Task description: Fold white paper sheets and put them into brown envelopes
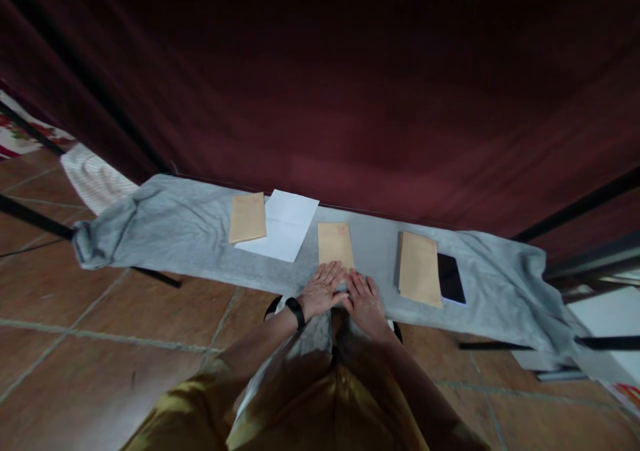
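A tan paper envelope (335, 243) with a faint reddish print lies on the grey cloth in front of me. My left hand (323, 290), with a black band at the wrist, rests flat on its near end. My right hand (364, 298) lies beside it, fingers stretched out over the near right corner of the envelope. The two thumbs meet or nearly meet, and the envelope's near edge is hidden beneath the hands. To the left, another tan envelope (248, 218) overlaps a white sheet of paper (291, 221). On the right lies a stack of tan envelopes (419, 268).
A dark-screened phone (451, 279) lies partly beside the right stack. Grey cloth (200, 238) covers the narrow table, its ends hanging over. A dark red curtain-like fabric (350, 138) rises behind. Black metal bars (610, 342) stand at both sides above the tiled floor (125, 371).
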{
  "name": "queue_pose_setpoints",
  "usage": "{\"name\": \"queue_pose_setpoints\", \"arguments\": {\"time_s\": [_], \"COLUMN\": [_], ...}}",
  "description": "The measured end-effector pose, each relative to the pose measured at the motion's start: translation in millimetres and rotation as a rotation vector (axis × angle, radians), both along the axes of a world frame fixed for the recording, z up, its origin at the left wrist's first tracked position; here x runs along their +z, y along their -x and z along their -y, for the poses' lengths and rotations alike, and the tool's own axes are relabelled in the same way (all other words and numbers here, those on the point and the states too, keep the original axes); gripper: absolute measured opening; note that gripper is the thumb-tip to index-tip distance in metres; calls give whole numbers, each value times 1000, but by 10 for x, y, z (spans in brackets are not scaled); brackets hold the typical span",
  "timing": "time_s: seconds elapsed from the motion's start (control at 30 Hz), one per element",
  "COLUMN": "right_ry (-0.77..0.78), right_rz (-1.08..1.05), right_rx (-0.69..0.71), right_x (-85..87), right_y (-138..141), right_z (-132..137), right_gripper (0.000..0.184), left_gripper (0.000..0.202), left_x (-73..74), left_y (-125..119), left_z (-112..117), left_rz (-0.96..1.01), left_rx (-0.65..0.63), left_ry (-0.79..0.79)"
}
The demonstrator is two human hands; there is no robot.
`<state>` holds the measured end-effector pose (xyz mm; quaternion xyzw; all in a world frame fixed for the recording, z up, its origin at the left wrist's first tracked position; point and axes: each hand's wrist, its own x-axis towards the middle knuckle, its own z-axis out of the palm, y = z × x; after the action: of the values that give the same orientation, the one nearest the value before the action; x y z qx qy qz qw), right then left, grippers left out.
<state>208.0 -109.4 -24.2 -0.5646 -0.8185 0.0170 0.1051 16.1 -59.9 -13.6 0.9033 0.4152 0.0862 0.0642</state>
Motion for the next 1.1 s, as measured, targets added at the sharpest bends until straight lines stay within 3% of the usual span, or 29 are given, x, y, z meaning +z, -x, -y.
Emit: {"name": "queue_pose_setpoints", "arguments": {"time_s": [0.33,0.57,0.7,0.87,1.0,1.1], "right_ry": [-105,-158,-172,-189,-192,-168], "right_rz": [-19,-47,-57,-71,-81,-122], "right_rx": [-108,-125,-150,-193,-236,-283], "right_x": [-89,-107,-114,-123,-137,-94], "right_y": [107,131,169,241,335,408], "right_z": [98,103,101,92,88,66], "right_gripper": [60,57,57,56,54,53], "left_gripper": [82,66,53,51,61,71], "left_x": [48,3,-7,36,85,112], "left_y": [160,291,245,74,-27,-91], "left_z": [118,164,138,42,-76,-148], "left_rz": [-51,-3,105,368,826,1076], "left_rx": [60,222,338,498,645,676], "left_ry": [-40,-95,-45,89,285,432]}}
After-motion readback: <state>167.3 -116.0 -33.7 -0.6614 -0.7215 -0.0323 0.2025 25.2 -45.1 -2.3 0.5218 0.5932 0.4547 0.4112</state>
